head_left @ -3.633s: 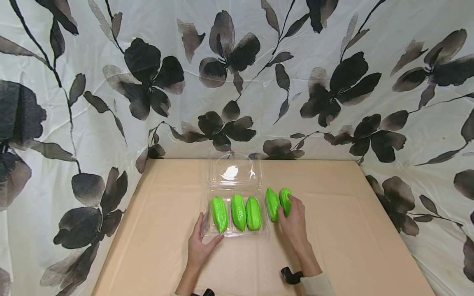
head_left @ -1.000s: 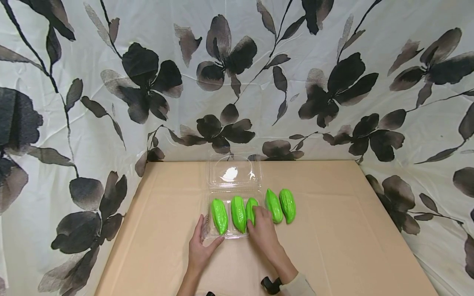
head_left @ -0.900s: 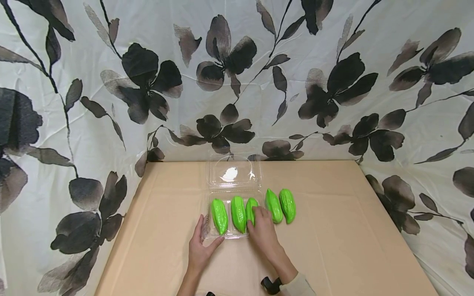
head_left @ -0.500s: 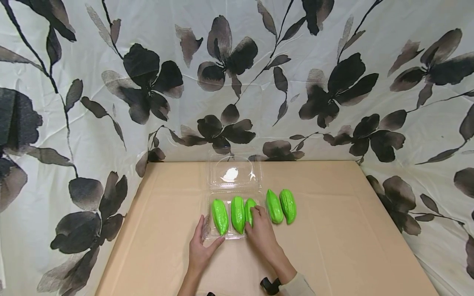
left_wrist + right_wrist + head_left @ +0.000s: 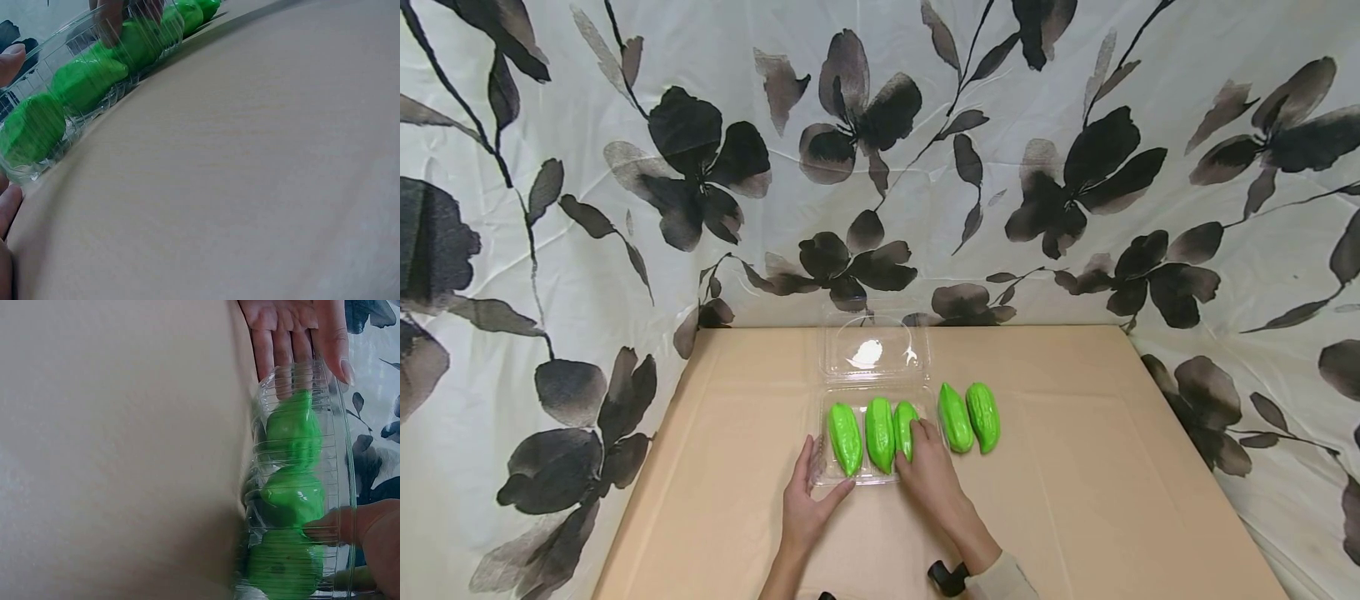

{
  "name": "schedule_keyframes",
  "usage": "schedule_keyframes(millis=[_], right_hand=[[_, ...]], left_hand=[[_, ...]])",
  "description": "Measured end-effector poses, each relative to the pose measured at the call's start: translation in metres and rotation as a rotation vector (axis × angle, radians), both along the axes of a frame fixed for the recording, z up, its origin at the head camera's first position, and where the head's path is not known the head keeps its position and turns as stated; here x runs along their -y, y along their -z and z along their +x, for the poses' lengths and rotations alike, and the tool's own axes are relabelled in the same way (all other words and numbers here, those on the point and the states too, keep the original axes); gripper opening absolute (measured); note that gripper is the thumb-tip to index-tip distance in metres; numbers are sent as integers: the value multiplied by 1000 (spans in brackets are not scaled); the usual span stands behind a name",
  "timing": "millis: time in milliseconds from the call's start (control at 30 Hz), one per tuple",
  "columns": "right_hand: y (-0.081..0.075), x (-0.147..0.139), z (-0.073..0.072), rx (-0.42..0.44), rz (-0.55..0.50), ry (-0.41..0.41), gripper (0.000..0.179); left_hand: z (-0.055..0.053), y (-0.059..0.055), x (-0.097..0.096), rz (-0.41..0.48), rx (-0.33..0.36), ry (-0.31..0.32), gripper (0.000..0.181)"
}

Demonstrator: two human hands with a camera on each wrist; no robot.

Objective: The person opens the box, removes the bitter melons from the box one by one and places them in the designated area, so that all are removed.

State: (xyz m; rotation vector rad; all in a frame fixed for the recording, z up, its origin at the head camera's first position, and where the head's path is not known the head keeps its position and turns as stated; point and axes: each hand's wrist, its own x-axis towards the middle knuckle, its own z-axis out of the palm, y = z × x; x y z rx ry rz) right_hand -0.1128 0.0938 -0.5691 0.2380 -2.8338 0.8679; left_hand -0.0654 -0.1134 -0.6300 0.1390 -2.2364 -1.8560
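A clear plastic clamshell container (image 5: 880,477) lies open, with three green ridged gourds in its base. My left hand (image 5: 805,508) holds its near left corner, thumb at the front and fingers along the side. In the right wrist view those fingers (image 5: 282,353) lie against the end wall. My right hand (image 5: 928,467) pinches the rightmost gourd inside (image 5: 904,421), partly covering it. This gourd sits close beside the middle gourd (image 5: 880,437); the left gourd (image 5: 846,440) stands apart from them. Through the front wall, the left wrist view shows the gourds in a row.
Two more green gourds, one near (image 5: 955,417) and one farther right (image 5: 983,418), lie on the tan table cover (image 5: 1075,500) right of the container. The transparent lid (image 5: 876,346) is folded back toward the floral cloth backdrop (image 5: 962,167).
My right hand has moved left from the far-right gourd outside to the rightmost gourd inside. That gourd has shifted left, and the middle one slightly too. My left hand keeps its place.
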Motion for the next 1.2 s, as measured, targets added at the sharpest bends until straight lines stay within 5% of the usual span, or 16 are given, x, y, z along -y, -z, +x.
schedule_keyframes(millis=[1200], right_hand=[[-8,-6,1,60,-70,13,54]], left_hand=[[0,0,0,15,-28,7,101]])
